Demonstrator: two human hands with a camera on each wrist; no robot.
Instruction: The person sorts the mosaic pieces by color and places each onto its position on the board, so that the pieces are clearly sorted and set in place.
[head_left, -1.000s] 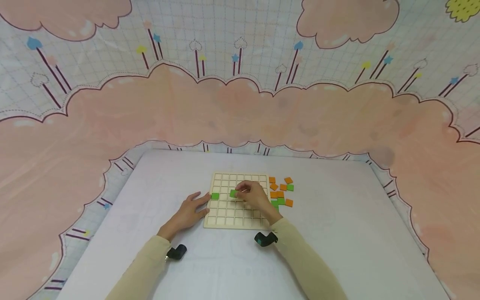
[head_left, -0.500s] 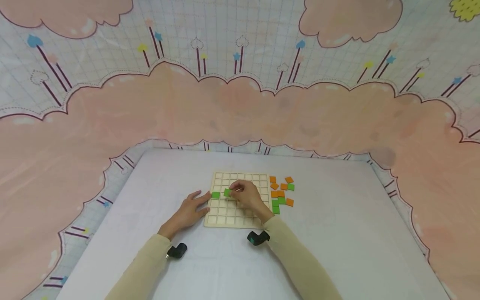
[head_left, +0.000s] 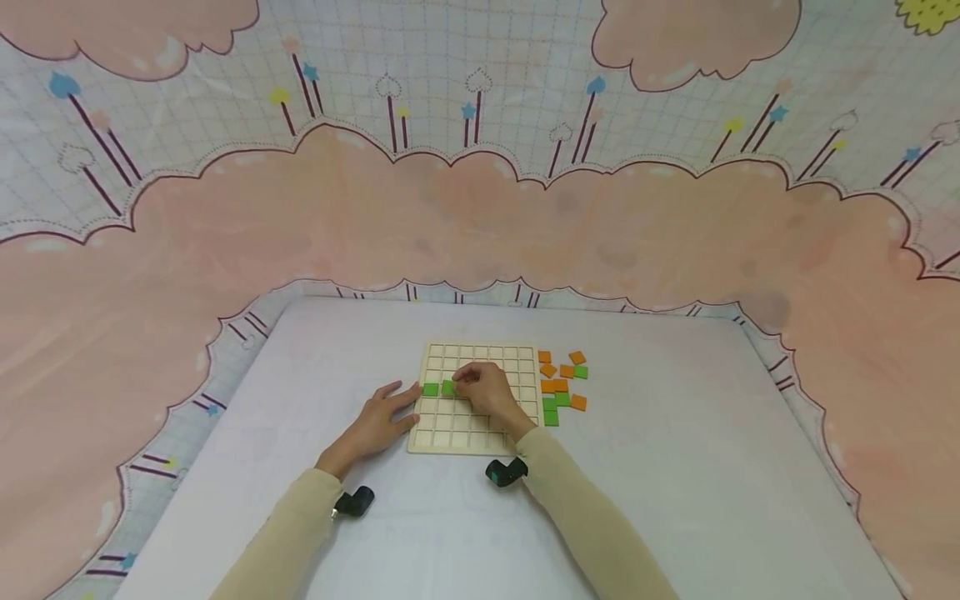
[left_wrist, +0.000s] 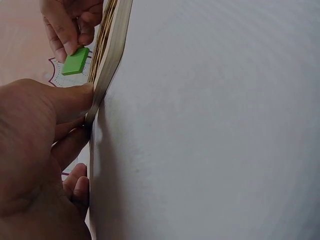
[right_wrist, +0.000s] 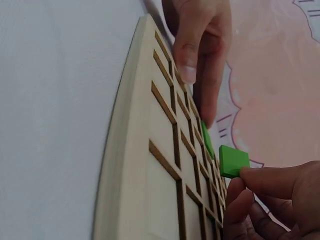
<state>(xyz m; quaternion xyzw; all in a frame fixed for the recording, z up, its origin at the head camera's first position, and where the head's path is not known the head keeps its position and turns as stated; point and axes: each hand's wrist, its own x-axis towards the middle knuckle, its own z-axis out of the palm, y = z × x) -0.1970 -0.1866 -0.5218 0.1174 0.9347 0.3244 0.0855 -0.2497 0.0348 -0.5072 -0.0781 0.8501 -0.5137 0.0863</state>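
My right hand [head_left: 487,390] pinches a square green tile [right_wrist: 233,161] between thumb and fingers, above the left part of a pale wooden grid board [head_left: 450,442]. The right wrist view has that tile tilted and apart from the grid. Another green tile [head_left: 431,389] lies in a cell at the board's left edge. My left hand [head_left: 375,423] rests beside that edge, its fingers extended and spread. In the left wrist view its thumb [left_wrist: 75,100] touches the board's side.
To the board's right lie several loose orange tiles [head_left: 560,386] and several green tiles [head_left: 551,418] on a white tabletop [head_left: 675,467]. A patterned cloth [head_left: 480,225] rises behind the table. Black wrist cameras [head_left: 507,472] sit at both cuffs.
My right hand has moved left across the board with the green tile, bringing it close beside the tile lying at the left edge. My left hand has stayed in place.
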